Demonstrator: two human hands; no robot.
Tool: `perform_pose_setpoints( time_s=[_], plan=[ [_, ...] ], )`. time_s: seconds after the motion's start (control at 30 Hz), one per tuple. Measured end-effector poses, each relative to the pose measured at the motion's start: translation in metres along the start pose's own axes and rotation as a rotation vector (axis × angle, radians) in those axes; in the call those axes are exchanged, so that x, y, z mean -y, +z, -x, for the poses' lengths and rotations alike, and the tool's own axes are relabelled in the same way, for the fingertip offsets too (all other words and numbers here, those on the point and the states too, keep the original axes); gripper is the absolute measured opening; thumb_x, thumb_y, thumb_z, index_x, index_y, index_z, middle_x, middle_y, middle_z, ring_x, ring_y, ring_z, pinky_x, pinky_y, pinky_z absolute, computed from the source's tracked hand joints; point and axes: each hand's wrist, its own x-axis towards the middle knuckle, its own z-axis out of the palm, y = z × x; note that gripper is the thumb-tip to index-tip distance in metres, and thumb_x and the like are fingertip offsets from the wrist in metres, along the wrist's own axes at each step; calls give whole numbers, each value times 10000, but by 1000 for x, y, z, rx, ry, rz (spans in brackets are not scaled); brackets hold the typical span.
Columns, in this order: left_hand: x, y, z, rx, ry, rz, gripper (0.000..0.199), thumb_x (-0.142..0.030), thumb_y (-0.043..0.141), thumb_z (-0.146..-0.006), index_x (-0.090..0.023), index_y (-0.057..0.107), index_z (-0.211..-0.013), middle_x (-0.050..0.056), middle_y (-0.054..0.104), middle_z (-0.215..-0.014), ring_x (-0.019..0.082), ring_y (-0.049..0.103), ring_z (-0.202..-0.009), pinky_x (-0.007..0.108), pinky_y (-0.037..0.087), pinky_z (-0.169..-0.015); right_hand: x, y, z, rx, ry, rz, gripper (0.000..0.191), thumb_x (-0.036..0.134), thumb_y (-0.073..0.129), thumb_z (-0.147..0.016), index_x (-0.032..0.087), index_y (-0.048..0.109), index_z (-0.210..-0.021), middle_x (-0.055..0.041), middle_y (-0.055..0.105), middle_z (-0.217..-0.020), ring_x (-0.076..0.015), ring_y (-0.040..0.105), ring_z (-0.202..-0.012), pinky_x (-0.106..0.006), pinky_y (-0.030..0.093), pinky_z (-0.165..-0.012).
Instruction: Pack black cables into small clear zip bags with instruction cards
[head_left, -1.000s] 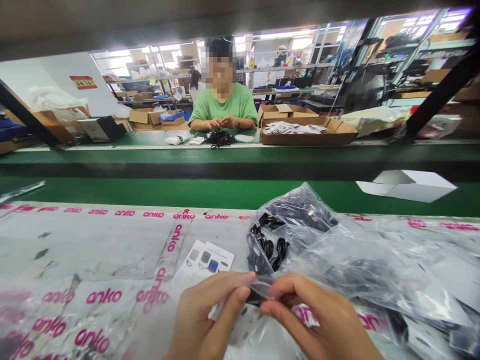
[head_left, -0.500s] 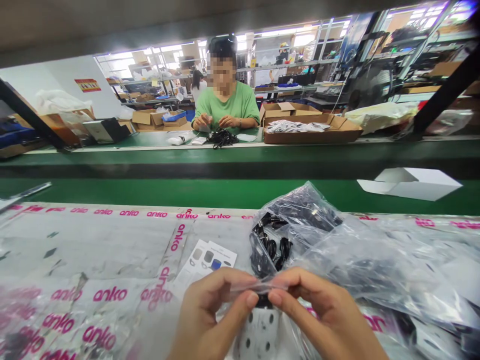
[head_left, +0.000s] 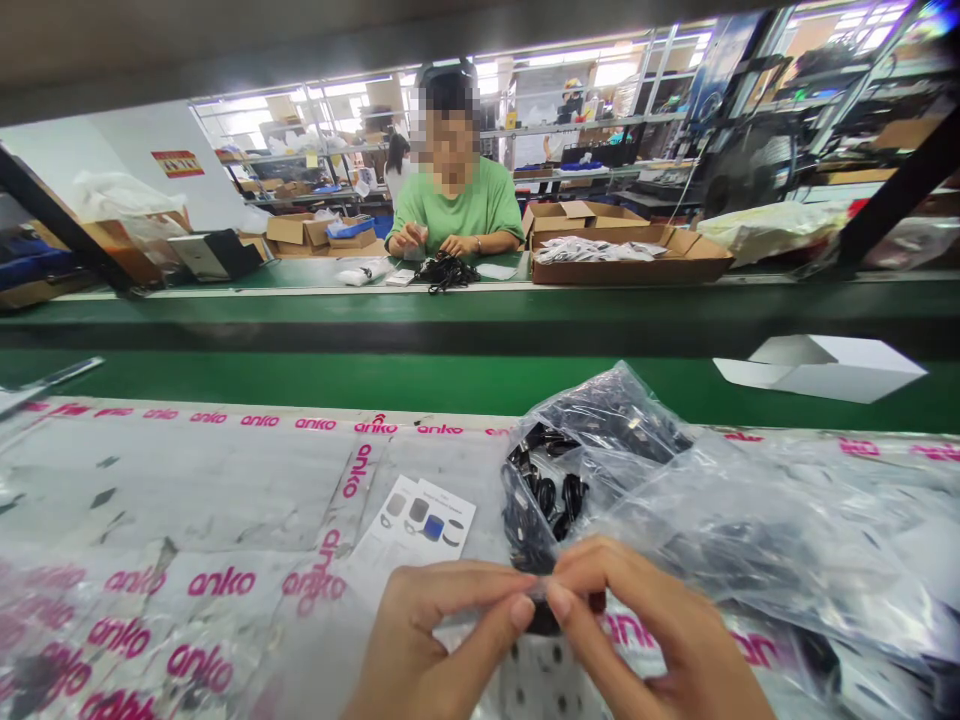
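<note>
Across the green conveyor belt, a person in a green shirt is working. On the plastic-covered table, the left hand and right hand are pinching a small clear plastic pouch, fingers clamped on its top edge, apparently mid-sealing; the big clear bag of black cables is lying just behind.

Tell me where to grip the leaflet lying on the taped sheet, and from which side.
Take the leaflet by its near left corner, coming from the left. It lies flat, and that side is open, while the left hand covers its near edge and the bag of black cables crowds its right, so a pinch there seems easiest.
</note>
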Motion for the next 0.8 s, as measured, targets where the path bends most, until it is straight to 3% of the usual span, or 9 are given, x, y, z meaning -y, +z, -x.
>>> perform_pose_setpoints(
  time_s=[0.07,0.1,0.27,0.3,0.37,0.43,0.5,0.67,0.8],
  plan=[
    [3,0,2,-21,-41,-20,172,-304,608,-892,-271,727,-1011,45,718,-990,218,662,-973,335,551,-873,0,1,1,-55,-90,50,132,118,486,-925,212,524,-841,44,563,-800,-96,551,-754,-218,433,-686],
    [5,1,4,-30,-52,-19,166,-310,618,-883,-264,734,-992,53,718,-987,226,659,-975,345,546,-876,1,1,1,-47,-60,25,140,132,484,-927,208,527,-818,40,560,-779,-99,546,-739,-218,425,-674],
    [3,3,8,-65,-146,72,203,-388,642,-845,-203,724,-828,54,705,-843,180,646,-781,277,504,-719,3,-7,-3,214,416,-383,358,459,496,-917,189,510,-682,19,467,-638,-125,457,-630,-219,386,-572],
    [2,3,7,-63,-182,84,229,-412,640,-841,-197,713,-814,51,696,-821,174,635,-763,266,491,-699,2,-8,-3,227,415,-369,358,461,493,-919,189,512,-686,20,470,-640,-125,458,-632,-220,386,-574],
    [1,4,5,-55,-221,69,259,-440,628,-840,-193,702,-825,47,687,-823,173,627,-787,255,478,-709,0,-6,-3,173,272,-204,293,365,466,-949,192,530,-722,22,511,-676,-117,491,-648,-222,395,-596],
    [1,4,2,-55,-198,20,246,-429,605,-851,-202,699,-842,33,689,-830,165,628,-803,249,474,-739,-3,-3,-1,65,57,-5,212,235,443,-961,198,548,-781,23,549,-735,-108,529,-685,-227,409,-627],
    [0,4,0,-67,-134,-46,204,-388,589,-862,-217,697,-833,9,690,-805,145,628,-779,233,470,-728,-5,-1,0,24,-36,54,173,170,450,-958,207,555,-826,33,571,-773,-98,556,-720,-218,431,-660],
    [-8,6,0,-133,-9,-79,196,-316,563,-849,-203,645,-712,-26,646,-663,95,581,-631,189,430,-618,-2,-4,-3,208,134,-141,137,252,508,-957,259,614,-872,69,621,-810,-76,587,-748,-171,449,-670],
    [-10,7,0,-138,-100,33,195,-371,601,-830,-198,647,-751,-5,654,-719,112,587,-695,201,422,-664,-1,-7,-5,168,179,-123,196,291,469,-960,234,587,-815,51,594,-746,-94,570,-697,-196,438,-632]
  ],
)
